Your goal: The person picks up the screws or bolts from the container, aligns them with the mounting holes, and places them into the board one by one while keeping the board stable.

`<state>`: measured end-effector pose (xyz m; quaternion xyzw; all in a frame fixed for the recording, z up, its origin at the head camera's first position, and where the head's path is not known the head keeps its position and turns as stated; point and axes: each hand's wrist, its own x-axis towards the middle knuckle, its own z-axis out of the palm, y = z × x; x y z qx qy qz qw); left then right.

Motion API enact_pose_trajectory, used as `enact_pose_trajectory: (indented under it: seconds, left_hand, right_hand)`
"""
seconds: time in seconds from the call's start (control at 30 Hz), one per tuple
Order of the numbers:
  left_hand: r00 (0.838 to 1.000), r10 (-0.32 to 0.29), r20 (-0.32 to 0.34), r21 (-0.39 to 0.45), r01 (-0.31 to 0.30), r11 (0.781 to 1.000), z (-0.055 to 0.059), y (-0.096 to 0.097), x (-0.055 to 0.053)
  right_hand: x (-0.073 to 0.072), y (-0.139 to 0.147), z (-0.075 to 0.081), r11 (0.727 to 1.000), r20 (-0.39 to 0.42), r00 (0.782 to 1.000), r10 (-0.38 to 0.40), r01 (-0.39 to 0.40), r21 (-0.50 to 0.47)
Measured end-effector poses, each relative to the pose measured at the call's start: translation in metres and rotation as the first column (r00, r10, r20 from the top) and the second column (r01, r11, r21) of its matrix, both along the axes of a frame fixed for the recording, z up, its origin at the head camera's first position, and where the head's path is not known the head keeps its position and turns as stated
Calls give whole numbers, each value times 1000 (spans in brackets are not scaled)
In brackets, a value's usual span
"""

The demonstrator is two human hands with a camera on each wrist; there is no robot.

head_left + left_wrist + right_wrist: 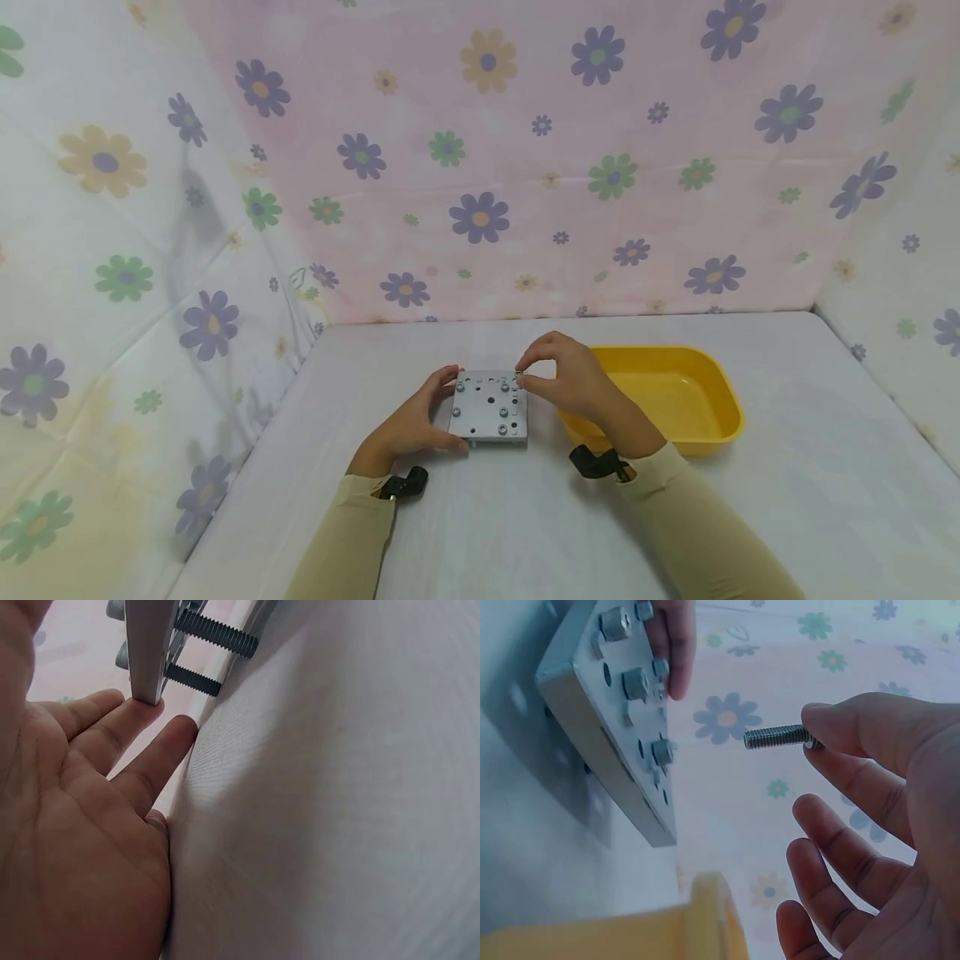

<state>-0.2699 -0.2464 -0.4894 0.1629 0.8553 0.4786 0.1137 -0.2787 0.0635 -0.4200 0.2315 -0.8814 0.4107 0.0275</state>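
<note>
A square silver metal plate (480, 408) with several holes and socket-head screws stands in the middle of the table. Threaded screw shanks (217, 634) jut from its underside, so it sits raised off the cloth. My left hand (412, 425) holds the plate from the left, thumb at the front corner and fingers at the back corner. Between thumb and index finger, my right hand (573, 379) pinches a screw (776, 737) by its head, above the plate's back right corner. In the right wrist view the screw's threaded end points toward the plate, apart from it.
A yellow plastic tray (716, 429) stands right of the plate, under the right forearm. White cloth (480, 525) covers the table, and flowered curtains (420, 167) enclose the back and sides. Black wrist mounts (408, 483) sit on both arms.
</note>
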Motion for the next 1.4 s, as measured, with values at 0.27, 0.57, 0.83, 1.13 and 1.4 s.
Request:
enact_pose_trajectory:
  seconds: [0.27, 0.57, 0.83, 1.13, 1.4]
  left_hand:
    - [1000, -21, -20, -43, 20, 999, 3, 1, 3]
    - [998, -48, -31, -48, 47, 998, 3, -1, 2]
    - [999, -44, -30, -44, 42, 998, 3, 0, 2]
    - [999, -22, -27, -69, 21, 997, 4, 2, 3]
    - [1000, -16, -26, -65, 14, 998, 1, 1, 2]
  right_hand:
    - [6, -14, -3, 1000, 58, 998, -12, 13, -17]
    - [8, -27, -8, 995, 100, 990, -102, 100, 27]
    - [7, -28, -11, 985, 120, 983, -143, 129, 116]
    - [3, -23, -15, 983, 101, 985, -140, 126, 132]
    - [2, -21, -16, 982, 120, 983, -142, 125, 142]
